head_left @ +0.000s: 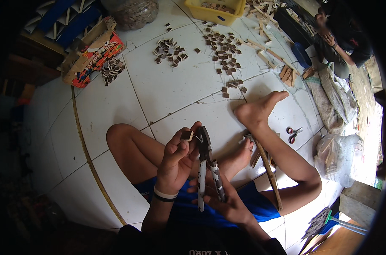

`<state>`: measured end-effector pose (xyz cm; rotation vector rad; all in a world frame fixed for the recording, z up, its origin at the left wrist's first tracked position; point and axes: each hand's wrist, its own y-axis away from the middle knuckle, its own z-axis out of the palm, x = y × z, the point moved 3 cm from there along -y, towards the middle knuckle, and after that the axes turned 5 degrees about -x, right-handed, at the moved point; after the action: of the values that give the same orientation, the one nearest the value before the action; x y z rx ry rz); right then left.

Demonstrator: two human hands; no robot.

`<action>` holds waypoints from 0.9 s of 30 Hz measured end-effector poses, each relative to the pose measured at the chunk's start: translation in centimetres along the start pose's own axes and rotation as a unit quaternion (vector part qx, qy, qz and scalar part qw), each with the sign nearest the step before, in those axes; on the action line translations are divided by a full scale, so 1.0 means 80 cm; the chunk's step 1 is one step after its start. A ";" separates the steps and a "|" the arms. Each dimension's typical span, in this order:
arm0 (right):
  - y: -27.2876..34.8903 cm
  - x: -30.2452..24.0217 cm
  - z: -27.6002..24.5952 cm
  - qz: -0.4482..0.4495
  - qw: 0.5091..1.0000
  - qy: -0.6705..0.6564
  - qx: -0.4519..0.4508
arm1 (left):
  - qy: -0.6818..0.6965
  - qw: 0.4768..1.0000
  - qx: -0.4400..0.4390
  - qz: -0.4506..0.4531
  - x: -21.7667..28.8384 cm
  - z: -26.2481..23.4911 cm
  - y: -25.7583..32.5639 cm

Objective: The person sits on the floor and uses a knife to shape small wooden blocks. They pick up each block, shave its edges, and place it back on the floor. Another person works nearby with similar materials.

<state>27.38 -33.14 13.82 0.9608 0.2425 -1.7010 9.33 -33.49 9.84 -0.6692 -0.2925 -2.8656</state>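
Left hand (pixel 174 160): thumb and fingers clamped on a small brown-faced piece (pixel 186 135), just left of the pincers (pixel 205 146). Right hand (pixel 225 203): fingers curled around their chipped white handles (pixel 202 182). Recommended: steady the piece and clear fingertips from the jaws before squeezing. Whether the thin strand (pixel 197 137) (very fine) meets the jaws cannot be confirmed; the handles partly hide the right fingers.

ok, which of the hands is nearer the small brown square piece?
Left. The left hand holds the small brown square piece between thumb and fingers. The right hand is lower and to its right, at the handles of the pliers.
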 end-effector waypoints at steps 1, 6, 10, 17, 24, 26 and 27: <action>0.000 0.000 0.001 -0.001 1.000 0.002 0.002 | 0.000 1.000 -0.005 0.006 0.001 0.001 0.001; 0.001 0.003 0.005 0.000 1.000 -0.021 0.001 | -0.007 1.000 -0.005 0.000 0.002 0.000 0.003; 0.002 0.003 0.006 0.014 1.000 -0.020 0.000 | -0.002 1.000 -0.006 0.008 0.003 0.000 0.005; 0.002 -0.001 0.009 0.013 1.000 -0.006 -0.009 | 0.016 1.000 -0.006 0.006 0.004 -0.001 0.007; 0.002 0.008 0.000 0.078 0.997 0.020 -0.001 | 0.001 1.000 0.003 0.022 0.004 -0.004 0.008; -0.001 0.021 -0.004 0.114 0.993 0.033 0.011 | 0.012 1.000 -0.016 0.013 0.004 -0.003 0.008; -0.003 0.030 -0.005 0.131 0.990 0.041 0.017 | 0.010 1.000 -0.029 0.005 0.003 -0.004 0.008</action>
<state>27.27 -34.50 11.80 1.0414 0.1335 -1.4313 9.17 -34.21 9.78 -0.6503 -0.2032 -2.8791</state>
